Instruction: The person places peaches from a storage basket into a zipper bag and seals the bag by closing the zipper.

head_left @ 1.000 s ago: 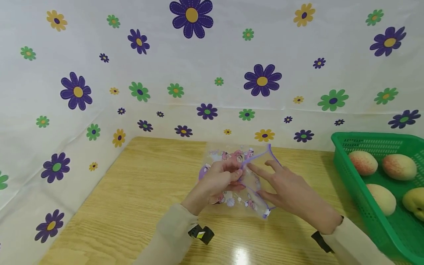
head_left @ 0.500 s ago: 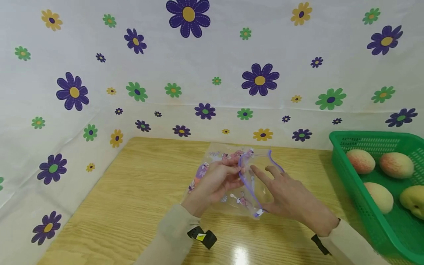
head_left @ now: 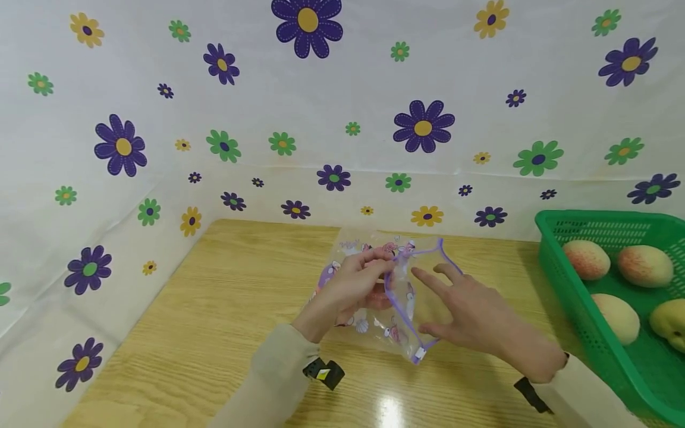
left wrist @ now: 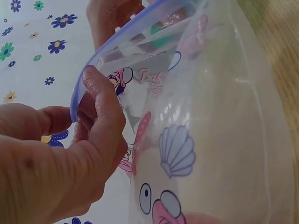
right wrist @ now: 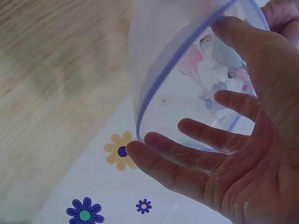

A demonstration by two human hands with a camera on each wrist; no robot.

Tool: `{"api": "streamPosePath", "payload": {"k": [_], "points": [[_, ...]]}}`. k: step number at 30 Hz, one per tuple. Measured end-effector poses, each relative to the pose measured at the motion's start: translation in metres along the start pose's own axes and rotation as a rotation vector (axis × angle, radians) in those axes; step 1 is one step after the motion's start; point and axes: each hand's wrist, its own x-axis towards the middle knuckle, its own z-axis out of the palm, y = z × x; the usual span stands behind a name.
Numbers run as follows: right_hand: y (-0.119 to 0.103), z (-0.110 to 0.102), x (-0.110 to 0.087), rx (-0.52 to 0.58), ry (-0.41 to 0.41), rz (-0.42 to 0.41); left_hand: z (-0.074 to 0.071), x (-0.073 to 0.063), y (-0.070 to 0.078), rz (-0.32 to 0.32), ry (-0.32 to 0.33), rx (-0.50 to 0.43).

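A clear zipper bag (head_left: pixel 387 333) printed with pink cartoon figures and shells lies on the wooden table, its purple-edged mouth spread apart on the right side. My left hand (head_left: pixel 350 288) pinches the near purple rim (left wrist: pixel 74 95) between thumb and fingers, as the left wrist view shows. At the mouth, my right hand (head_left: pixel 471 309) has its fingers spread, and they hold nothing. In the right wrist view those fingers (right wrist: pixel 210 135) reach across the opening, with the thumb by the rim. A white slider (head_left: pixel 419 355) sits at the mouth's front corner.
To the right stands a green plastic basket (head_left: pixel 567 297) with several fruits inside, among them a peach (head_left: pixel 644 266) and a yellow-green fruit (head_left: pixel 669 321). Behind the wooden table (head_left: pixel 214 309) hangs a white cloth (head_left: pixel 321 89) with printed flowers.
The bag's mouth has changed shape and now gapes wider between my hands. My right hand has shifted slightly right, while my left still pinches the rim.
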Motion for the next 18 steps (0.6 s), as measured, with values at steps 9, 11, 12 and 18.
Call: {"api": "streamPosePath", "payload": {"k": [9, 11, 12, 18], "points": [[-0.001, -0.016, -0.008, 0.003, 0.043, -0.021, 0.001, 0.0, -0.002, -0.019, -0.079, -0.085], [-0.001, -0.018, -0.011, -0.004, 0.042, -0.017, 0.001, -0.001, -0.003, -0.015, -0.08, -0.094], [-0.001, -0.018, -0.012, -0.009, 0.043, -0.017, 0.002, -0.001, -0.003, -0.014, -0.079, -0.097], [0.002, -0.022, -0.015, -0.064, 0.059, -0.04, 0.003, 0.0, -0.004, -0.02, -0.073, -0.121]]}}
